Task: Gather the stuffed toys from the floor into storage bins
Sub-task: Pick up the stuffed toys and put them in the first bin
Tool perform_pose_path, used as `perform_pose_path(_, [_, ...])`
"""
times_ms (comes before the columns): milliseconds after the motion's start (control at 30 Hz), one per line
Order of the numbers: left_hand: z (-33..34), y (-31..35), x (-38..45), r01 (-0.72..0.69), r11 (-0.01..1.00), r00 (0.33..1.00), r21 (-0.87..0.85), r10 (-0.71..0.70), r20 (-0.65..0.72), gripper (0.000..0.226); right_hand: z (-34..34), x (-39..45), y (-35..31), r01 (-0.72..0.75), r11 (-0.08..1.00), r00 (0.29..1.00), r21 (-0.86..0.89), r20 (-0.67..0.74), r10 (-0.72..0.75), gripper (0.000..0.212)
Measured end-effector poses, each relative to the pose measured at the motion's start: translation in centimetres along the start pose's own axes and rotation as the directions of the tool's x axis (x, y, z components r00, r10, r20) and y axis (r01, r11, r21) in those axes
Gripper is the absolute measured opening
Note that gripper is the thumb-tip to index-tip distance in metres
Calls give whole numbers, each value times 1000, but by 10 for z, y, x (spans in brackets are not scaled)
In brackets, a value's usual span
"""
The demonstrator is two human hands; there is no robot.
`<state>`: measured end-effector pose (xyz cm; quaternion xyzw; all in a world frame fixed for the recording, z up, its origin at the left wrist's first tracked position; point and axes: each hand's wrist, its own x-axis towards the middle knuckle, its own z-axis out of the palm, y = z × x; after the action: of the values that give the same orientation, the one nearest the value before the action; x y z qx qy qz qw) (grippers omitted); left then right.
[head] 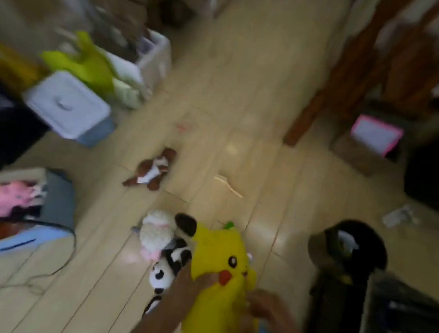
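Observation:
The frame is blurred by motion. I hold a yellow plush toy [220, 260] with black-tipped ears low in the middle; my left hand [191, 281] grips its left side and my right hand [263, 307] grips its right side. Under it on the wood floor lie a white fluffy lamb toy [155, 234] and a black-and-white panda toy [168, 268]. A brown-and-white plush [153, 170] lies farther out on the floor. At the left stands an open bin [59, 199] holding a pink plush [6, 198].
A lidded white-and-blue box [68, 106] and a white bin [156, 58] with green and white plush stand at the back left. A brown table leg [324, 96], a cardboard box with a pink-framed board [374, 135] and dark objects [346, 259] stand at the right. A cable [41, 278] crosses the floor.

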<state>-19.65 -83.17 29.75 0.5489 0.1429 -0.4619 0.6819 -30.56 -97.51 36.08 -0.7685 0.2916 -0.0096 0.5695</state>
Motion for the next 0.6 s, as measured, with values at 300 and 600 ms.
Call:
perform_pose_path(300, [-97, 101, -226, -272, 930, 961, -246, 276, -21, 88, 121, -35, -189, 48, 995, 863, 84, 498, -84, 61])
perform_pose_path(600, [-292, 78, -325, -543, 840, 788, -6, 507, -350, 89, 344, -101, -246, 152, 987, 766, 58, 623, -155, 103])
